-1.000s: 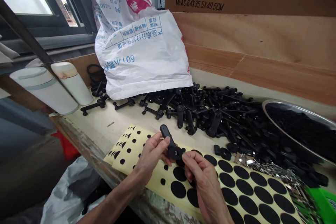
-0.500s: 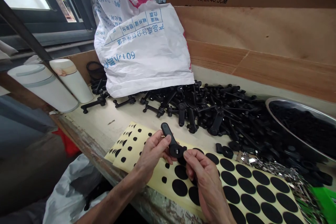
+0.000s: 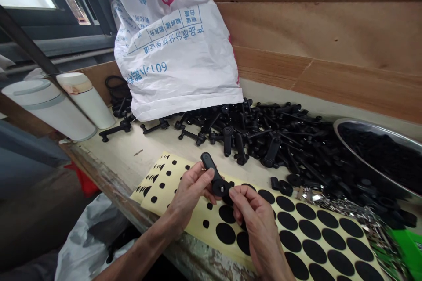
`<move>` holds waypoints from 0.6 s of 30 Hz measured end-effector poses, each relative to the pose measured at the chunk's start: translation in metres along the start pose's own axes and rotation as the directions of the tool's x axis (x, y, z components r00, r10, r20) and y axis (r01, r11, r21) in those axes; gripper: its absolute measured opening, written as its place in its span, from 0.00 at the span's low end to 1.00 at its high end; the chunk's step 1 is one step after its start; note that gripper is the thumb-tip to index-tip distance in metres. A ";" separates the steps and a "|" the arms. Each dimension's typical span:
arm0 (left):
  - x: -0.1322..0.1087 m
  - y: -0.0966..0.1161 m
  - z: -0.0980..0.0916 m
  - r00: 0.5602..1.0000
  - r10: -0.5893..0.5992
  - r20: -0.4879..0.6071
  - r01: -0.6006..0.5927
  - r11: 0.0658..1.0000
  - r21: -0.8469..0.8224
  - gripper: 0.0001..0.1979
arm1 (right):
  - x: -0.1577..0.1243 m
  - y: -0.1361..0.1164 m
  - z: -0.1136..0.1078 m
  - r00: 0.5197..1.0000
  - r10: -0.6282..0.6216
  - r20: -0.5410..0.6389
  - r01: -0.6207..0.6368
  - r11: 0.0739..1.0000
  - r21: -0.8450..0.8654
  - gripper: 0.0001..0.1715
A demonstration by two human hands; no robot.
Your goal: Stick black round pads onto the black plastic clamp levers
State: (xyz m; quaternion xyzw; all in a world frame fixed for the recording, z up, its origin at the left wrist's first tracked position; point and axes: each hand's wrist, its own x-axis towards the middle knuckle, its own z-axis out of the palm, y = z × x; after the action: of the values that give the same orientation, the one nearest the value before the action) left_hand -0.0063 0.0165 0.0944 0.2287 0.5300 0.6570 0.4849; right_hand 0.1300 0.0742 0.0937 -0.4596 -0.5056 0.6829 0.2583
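My left hand [image 3: 189,193] pinches a short black plastic lever [image 3: 214,174] by its shaft, its round end tilted up and away from me. My right hand [image 3: 253,217] has its fingertips closed against the lever's lower, knob end. Both hands hover over a yellow backing sheet [image 3: 296,237] covered with large black round pads. A second sheet [image 3: 158,180] with small black dots lies under my left hand.
A big heap of black levers [image 3: 263,136] spills from a white printed sack [image 3: 174,52] at the back. A metal bowl of black parts [image 3: 379,149] stands right, with shiny metal clips [image 3: 329,204] before it. Two white bottles [image 3: 66,105] stand left. A wooden board [image 3: 329,61] backs the bench.
The hands and lever stay almost as they were; my right fingertips have shifted slightly on the knob end. The view has tipped a little downward.
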 end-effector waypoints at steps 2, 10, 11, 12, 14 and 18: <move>-0.001 0.000 0.000 1.000 -0.001 0.001 0.001 1.000 -0.001 0.14 | 0.001 0.002 0.000 1.000 -0.019 0.000 0.019 1.000 -0.015 0.19; -0.003 0.001 -0.001 1.000 -0.008 0.005 0.008 0.999 0.045 0.15 | 0.003 0.008 -0.003 0.992 -0.122 -0.009 0.118 0.978 -0.173 0.21; -0.003 0.001 -0.001 1.000 -0.013 -0.002 0.013 0.999 0.049 0.16 | 0.003 0.009 -0.003 0.989 -0.145 -0.010 0.139 0.967 -0.215 0.21; -0.003 0.001 -0.001 1.000 -0.018 -0.011 0.019 0.998 0.056 0.16 | 0.002 0.010 -0.004 0.984 -0.180 -0.012 0.171 0.950 -0.263 0.21; -0.004 0.002 0.001 0.999 -0.021 -0.040 0.024 0.997 0.073 0.16 | 0.000 0.011 -0.005 0.957 -0.289 -0.007 0.266 0.888 -0.375 0.21; -0.006 0.002 0.004 0.996 0.013 -0.093 -0.002 0.993 0.116 0.15 | -0.003 0.011 -0.004 0.856 -0.512 0.074 0.445 0.656 -0.609 0.20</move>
State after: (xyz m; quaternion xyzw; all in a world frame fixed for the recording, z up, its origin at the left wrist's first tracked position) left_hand -0.0011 0.0134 0.0986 0.2276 0.5885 0.6369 0.4430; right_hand 0.1360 0.0699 0.0842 -0.4026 -0.7855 0.3667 0.2939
